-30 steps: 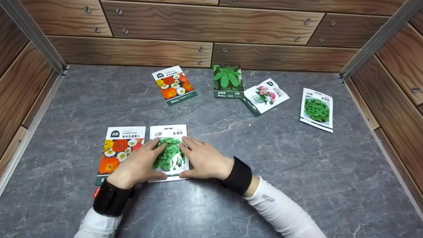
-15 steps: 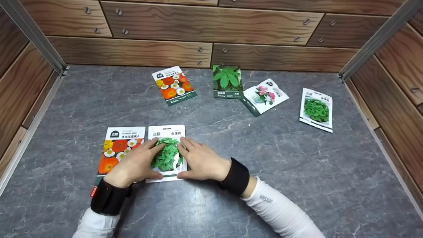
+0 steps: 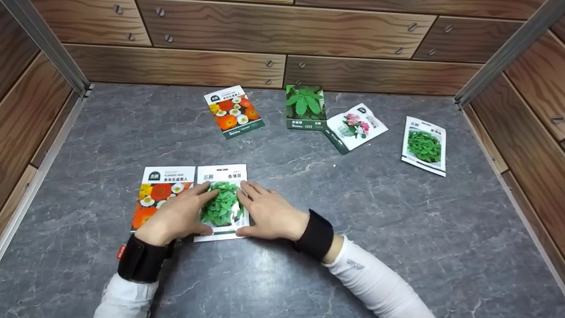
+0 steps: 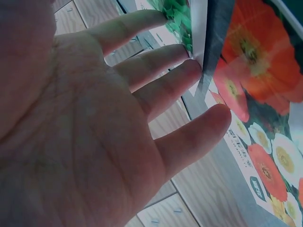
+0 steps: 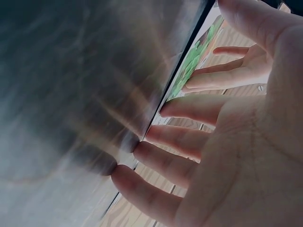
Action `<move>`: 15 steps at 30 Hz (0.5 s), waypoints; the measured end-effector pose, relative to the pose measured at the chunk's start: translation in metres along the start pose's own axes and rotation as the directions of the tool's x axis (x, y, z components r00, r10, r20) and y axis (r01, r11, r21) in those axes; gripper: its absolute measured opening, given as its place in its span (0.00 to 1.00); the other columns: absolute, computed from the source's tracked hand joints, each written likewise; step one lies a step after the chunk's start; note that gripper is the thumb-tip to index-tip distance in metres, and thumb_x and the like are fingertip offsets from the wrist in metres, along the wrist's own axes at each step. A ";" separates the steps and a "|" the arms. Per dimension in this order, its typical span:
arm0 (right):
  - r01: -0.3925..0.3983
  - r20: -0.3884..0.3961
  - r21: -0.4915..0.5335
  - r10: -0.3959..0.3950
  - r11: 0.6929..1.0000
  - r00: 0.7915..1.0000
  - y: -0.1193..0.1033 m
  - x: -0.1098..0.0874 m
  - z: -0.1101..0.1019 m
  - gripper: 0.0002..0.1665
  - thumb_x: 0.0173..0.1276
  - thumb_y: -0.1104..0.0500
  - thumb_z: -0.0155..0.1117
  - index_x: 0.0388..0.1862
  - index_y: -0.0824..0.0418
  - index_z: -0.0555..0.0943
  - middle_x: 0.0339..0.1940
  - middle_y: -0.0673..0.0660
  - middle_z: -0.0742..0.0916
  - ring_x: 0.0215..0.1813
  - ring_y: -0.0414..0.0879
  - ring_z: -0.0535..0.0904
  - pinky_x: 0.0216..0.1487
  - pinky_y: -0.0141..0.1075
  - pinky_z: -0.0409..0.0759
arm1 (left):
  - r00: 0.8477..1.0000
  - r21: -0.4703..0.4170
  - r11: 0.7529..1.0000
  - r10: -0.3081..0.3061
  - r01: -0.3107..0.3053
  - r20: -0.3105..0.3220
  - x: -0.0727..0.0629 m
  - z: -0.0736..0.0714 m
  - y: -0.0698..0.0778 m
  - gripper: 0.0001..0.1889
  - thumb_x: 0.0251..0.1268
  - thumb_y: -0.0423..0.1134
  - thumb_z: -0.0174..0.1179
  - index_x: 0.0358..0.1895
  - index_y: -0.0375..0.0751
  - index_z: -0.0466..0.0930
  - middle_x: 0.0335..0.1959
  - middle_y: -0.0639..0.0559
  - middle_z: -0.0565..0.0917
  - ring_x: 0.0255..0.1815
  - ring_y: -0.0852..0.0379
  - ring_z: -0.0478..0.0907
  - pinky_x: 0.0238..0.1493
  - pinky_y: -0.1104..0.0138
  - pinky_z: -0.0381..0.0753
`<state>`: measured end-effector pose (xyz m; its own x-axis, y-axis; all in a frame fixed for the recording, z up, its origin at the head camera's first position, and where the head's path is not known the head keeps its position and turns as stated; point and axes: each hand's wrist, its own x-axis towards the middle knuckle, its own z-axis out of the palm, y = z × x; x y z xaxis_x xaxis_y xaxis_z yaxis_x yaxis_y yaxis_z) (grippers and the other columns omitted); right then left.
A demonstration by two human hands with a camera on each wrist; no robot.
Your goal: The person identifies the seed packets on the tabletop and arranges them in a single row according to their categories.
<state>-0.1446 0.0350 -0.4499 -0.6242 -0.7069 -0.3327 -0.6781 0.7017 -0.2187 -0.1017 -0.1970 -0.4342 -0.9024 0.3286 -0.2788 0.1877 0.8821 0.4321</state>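
A white seed packet with a green leafy plant [image 3: 223, 205] lies flat between my two hands in the head view. My left hand [image 3: 178, 215] has its fingers extended, fingertips at the packet's left side. My right hand [image 3: 273, 212] mirrors it, fingers extended along the right edge. Just left of this packet, a poppy seed packet [image 3: 162, 191] lies almost edge to edge with it, its lower part hidden under my left hand and wrist. In the right wrist view, the outer fingertips [image 5: 119, 172] of my right hand touch the tabletop.
Along the back lie another poppy packet [image 3: 234, 112], a dark green leaf packet [image 3: 305, 108] and a pink-flower packet [image 3: 356, 128] meeting its corner. Farther right is a second green-plant packet [image 3: 423, 146]. Wood-patterned walls [image 3: 220, 26] bound the grey tabletop [image 3: 375, 198].
The green-plant packet has slid slightly left and sits closer to the poppy packet beside it. Both my hands have shifted left along with it.
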 end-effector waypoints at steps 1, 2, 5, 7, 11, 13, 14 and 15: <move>-0.003 0.002 -0.001 0.003 1.000 1.000 0.000 0.000 0.000 0.58 0.73 0.29 0.61 0.87 0.60 0.53 0.90 0.61 0.54 0.90 0.58 0.51 0.86 0.58 0.63 | 1.000 0.000 1.000 0.001 -0.001 0.001 0.000 0.000 0.000 0.46 0.55 0.41 0.80 0.78 0.38 0.69 0.82 0.31 0.63 0.80 0.30 0.66 0.75 0.38 0.72; -0.005 0.006 0.001 0.005 1.000 1.000 0.000 0.000 0.000 0.59 0.73 0.29 0.61 0.87 0.60 0.52 0.90 0.61 0.53 0.90 0.58 0.50 0.86 0.58 0.63 | 1.000 0.003 1.000 0.003 -0.003 0.002 0.000 0.000 0.000 0.46 0.55 0.41 0.80 0.78 0.38 0.69 0.82 0.31 0.64 0.80 0.30 0.66 0.75 0.38 0.72; -0.008 0.006 -0.004 0.008 1.000 1.000 -0.001 -0.001 0.000 0.58 0.73 0.29 0.61 0.88 0.60 0.52 0.90 0.61 0.53 0.90 0.58 0.50 0.86 0.58 0.63 | 1.000 0.009 1.000 0.004 -0.004 0.002 0.000 -0.001 0.001 0.46 0.55 0.41 0.81 0.78 0.38 0.69 0.82 0.31 0.64 0.80 0.31 0.67 0.76 0.39 0.72; -0.008 0.003 -0.010 0.008 1.000 1.000 -0.002 -0.001 0.001 0.58 0.73 0.29 0.60 0.87 0.60 0.52 0.90 0.61 0.53 0.90 0.58 0.51 0.85 0.58 0.64 | 1.000 0.009 1.000 0.002 -0.002 0.000 0.000 -0.001 0.001 0.46 0.55 0.40 0.81 0.78 0.38 0.69 0.82 0.32 0.64 0.80 0.31 0.67 0.75 0.39 0.72; -0.008 -0.002 -0.018 0.008 1.000 1.000 -0.003 -0.001 0.001 0.58 0.73 0.29 0.60 0.87 0.60 0.52 0.90 0.61 0.54 0.90 0.59 0.51 0.85 0.58 0.65 | 1.000 0.004 1.000 -0.004 0.004 0.002 0.000 -0.001 0.001 0.46 0.55 0.40 0.80 0.78 0.38 0.69 0.83 0.32 0.63 0.80 0.31 0.66 0.76 0.38 0.72; -0.007 -0.003 -0.022 0.007 1.000 1.000 -0.003 -0.001 0.002 0.58 0.73 0.29 0.60 0.87 0.61 0.53 0.90 0.62 0.54 0.90 0.59 0.51 0.85 0.57 0.65 | 1.000 0.000 1.000 -0.007 0.007 0.004 -0.001 -0.001 0.001 0.46 0.55 0.39 0.80 0.78 0.38 0.69 0.83 0.32 0.63 0.81 0.30 0.66 0.76 0.38 0.72; -0.007 -0.004 -0.023 0.007 1.000 1.000 -0.004 -0.001 0.001 0.58 0.74 0.29 0.60 0.87 0.61 0.53 0.90 0.62 0.54 0.90 0.59 0.51 0.85 0.57 0.65 | 1.000 0.002 1.000 -0.005 0.005 0.005 -0.001 -0.001 0.002 0.46 0.55 0.40 0.80 0.78 0.38 0.69 0.83 0.31 0.63 0.81 0.30 0.66 0.76 0.38 0.72; -0.006 -0.004 -0.025 0.006 1.000 1.000 -0.004 -0.002 0.001 0.58 0.74 0.29 0.60 0.87 0.61 0.53 0.90 0.62 0.54 0.90 0.59 0.51 0.85 0.57 0.66 | 1.000 -0.001 1.000 -0.007 0.007 0.006 -0.001 0.000 0.002 0.46 0.55 0.39 0.80 0.78 0.37 0.69 0.83 0.31 0.63 0.81 0.30 0.65 0.76 0.38 0.71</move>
<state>-0.1403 0.0334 -0.4498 -0.6299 -0.7029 -0.3304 -0.6837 0.7036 -0.1934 -0.1005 -0.1960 -0.4328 -0.9014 0.3246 -0.2867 0.1812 0.8840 0.4310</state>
